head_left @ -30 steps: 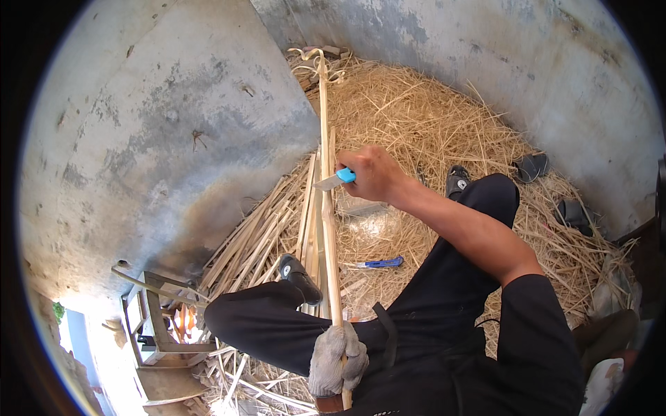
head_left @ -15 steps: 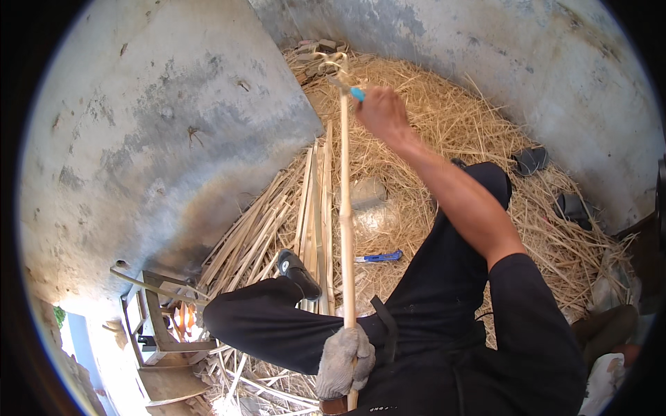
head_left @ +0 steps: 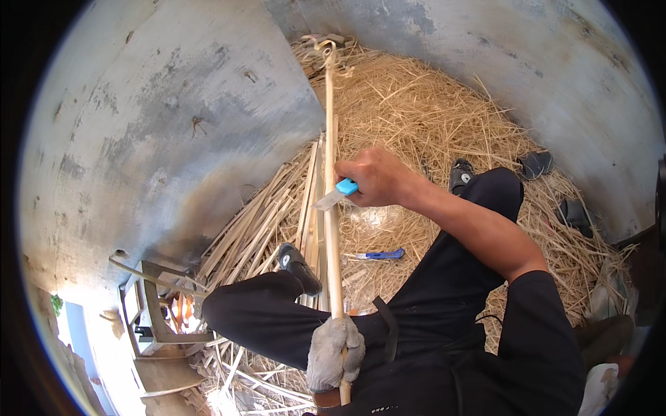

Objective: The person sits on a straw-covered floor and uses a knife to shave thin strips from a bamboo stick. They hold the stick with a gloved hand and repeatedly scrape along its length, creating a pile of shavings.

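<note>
The left hand (head_left: 335, 352) in a glove grips the near end of a long stick (head_left: 329, 180). The right hand (head_left: 374, 177) holds a knife (head_left: 336, 193) closed tight, blade on the stick's middle. It looks like peeling; next push the blade far along.

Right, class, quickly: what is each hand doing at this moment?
Left hand: gloved, closed around the lower end of the long pale stick.
Right hand: bare, closed on a blue-handled knife, blade against the stick.

Glove (head_left: 334, 350) hides left fingers; stick's (head_left: 330, 208) base unseen
</note>
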Demonstrator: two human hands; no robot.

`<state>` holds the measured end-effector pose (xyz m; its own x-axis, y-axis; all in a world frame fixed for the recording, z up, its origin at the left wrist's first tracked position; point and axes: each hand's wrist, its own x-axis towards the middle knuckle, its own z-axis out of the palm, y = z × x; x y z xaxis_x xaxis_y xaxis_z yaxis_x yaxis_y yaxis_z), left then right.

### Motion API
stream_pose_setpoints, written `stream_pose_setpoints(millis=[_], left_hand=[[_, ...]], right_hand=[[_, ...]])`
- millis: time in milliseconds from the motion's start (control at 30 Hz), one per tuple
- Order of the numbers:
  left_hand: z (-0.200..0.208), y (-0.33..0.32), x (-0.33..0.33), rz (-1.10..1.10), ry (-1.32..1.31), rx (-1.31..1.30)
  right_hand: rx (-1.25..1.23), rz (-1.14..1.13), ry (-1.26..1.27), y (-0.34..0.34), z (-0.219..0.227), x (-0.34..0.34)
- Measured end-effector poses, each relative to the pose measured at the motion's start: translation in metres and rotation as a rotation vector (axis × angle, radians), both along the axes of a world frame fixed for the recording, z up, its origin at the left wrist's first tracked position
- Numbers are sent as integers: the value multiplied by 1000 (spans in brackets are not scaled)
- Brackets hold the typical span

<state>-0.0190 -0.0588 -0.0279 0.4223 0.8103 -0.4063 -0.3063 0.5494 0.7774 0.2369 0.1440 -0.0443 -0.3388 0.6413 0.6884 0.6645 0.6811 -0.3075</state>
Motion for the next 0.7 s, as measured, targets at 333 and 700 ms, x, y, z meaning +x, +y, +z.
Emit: stream_pose_setpoints(millis=[333,700], left_hand=[[1,-2,-3,-18,2,-24],[-5,-3,-5,30,-117,-30]], right_hand=[[92,-186,31,22,-11,-5],[22,-124,-12,13,-7,7]])
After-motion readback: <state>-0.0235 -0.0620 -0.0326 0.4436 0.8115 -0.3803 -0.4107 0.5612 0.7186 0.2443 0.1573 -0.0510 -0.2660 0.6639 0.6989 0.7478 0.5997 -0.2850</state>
